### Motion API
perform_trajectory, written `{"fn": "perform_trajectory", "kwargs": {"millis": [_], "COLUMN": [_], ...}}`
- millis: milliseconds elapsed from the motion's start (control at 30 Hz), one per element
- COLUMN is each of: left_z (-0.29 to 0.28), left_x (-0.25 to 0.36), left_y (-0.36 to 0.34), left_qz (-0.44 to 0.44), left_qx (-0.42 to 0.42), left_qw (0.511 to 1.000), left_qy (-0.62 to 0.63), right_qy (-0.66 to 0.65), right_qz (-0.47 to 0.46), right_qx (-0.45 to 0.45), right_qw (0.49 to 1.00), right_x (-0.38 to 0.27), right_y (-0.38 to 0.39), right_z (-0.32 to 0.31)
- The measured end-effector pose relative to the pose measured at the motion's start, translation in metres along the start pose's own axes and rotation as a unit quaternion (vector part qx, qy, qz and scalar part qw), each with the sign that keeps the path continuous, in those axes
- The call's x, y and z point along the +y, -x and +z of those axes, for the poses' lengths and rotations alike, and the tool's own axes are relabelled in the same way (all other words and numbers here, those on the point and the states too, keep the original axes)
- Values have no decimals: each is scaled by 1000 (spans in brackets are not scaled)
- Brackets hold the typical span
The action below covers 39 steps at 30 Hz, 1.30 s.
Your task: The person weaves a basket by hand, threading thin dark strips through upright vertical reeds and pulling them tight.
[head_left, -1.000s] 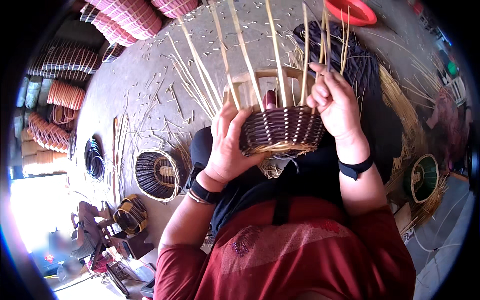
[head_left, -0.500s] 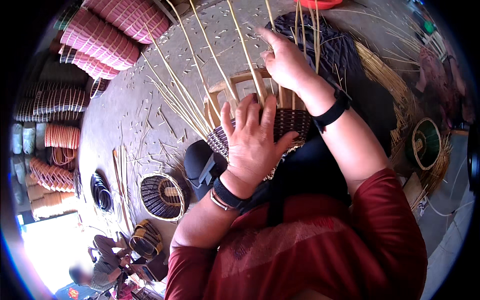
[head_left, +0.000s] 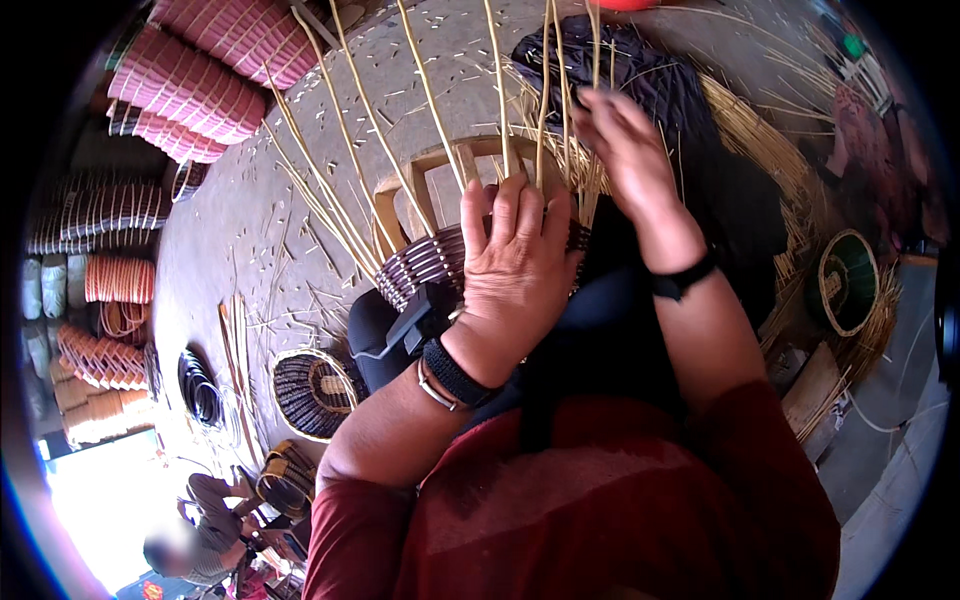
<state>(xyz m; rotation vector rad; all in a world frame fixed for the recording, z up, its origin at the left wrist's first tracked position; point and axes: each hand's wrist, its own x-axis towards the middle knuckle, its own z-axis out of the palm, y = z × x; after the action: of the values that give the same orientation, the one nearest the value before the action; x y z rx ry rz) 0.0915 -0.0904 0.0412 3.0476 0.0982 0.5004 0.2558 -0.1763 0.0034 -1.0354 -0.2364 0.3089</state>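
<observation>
Across a grey floor [head_left: 215, 260]: cut sticks [head_left: 331, 243] scattered widely, a black basket [head_left: 300, 393] near a dark coil [head_left: 198, 388] at left, crumpled cloth [head_left: 668, 85] beside a straw bundle [head_left: 758, 150] at right. At upper left, pink baskets [head_left: 180, 90] stacked together; at lower left, a person [head_left: 208, 540] near a bright opening [head_left: 95, 500]; far right, a green basket [head_left: 862, 285]. On the lap [head_left: 630, 340], close to a curved wooden frame [head_left: 405, 182]: a brown basket [head_left: 425, 265], low-walled, tightly woven, with tall pale stakes [head_left: 432, 100] fanning up from its rim. Spread over its near wall, the left hand [head_left: 515, 265], fingers at the rim; cannot tell whether gripping or merely resting. Raised beside the stakes, the right hand [head_left: 625, 155], blurred, fingers partly bent; cannot tell whether holding a strand.
</observation>
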Motion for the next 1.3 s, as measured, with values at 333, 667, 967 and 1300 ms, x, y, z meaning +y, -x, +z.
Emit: {"fn": "perform_trajectory", "kwargs": {"millis": [333, 667, 967, 1300], "left_z": [5, -33, 21, 27], "left_x": [-20, -99, -108, -86], "left_y": [18, 66, 174, 135], "left_qz": [84, -105, -321, -214], "left_qx": [-45, 55, 8, 82], "left_qw": [990, 988, 938, 967], "left_qy": [-108, 97, 130, 107], "right_qy": [67, -73, -135, 342], "right_qz": [57, -31, 322, -67], "right_qx": [108, -298, -197, -309], "right_qw": [990, 951, 916, 885], "right_x": [-13, -55, 74, 61], "right_y": [21, 81, 61, 46], "right_z": [2, 109, 90, 147]}}
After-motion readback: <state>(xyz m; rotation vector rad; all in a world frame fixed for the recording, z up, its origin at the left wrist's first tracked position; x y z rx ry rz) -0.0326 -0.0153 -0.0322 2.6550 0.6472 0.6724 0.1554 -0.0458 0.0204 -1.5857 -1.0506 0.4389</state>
